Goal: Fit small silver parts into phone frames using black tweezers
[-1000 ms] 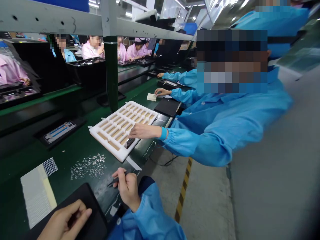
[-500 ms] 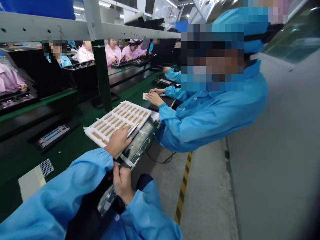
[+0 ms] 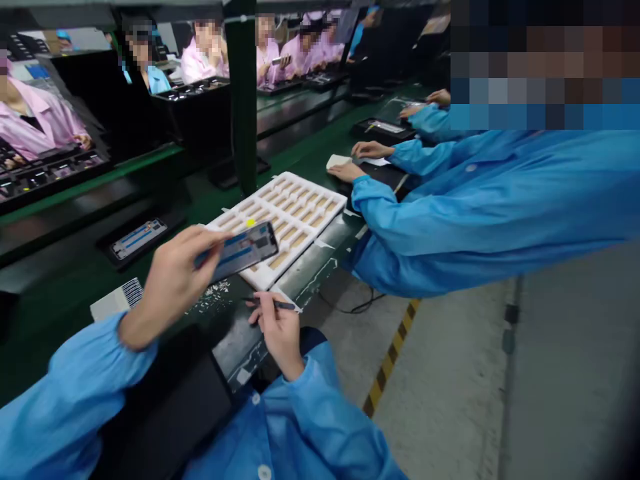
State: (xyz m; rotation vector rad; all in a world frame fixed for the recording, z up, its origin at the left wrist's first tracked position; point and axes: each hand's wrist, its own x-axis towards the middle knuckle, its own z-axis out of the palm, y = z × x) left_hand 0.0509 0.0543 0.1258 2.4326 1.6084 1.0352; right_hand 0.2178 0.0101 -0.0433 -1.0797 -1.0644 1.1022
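Observation:
My left hand is closed on one end of a phone frame, pinched between thumb and fingers. The frame is tilted, with blue strips on its face and a yellow spot above its upper edge, and it hangs over the near end of a white slotted tray. Below and to the right, my right hand grips a thin dark tool that looks like tweezers, at the bench edge. Small white scraps lie scattered on the green bench between the hands.
A similar phone frame rests in a black holder on the left, near a barcode label. A black panel lies below my left arm. On the right, a co-worker's sleeve reaches over the bench. A green post stands behind the tray.
My left hand has lifted off the tray and moved left, now showing the phone frame's face. My right hand has come away from beneath the left sleeve, with the tool now visible. The view has shifted left.

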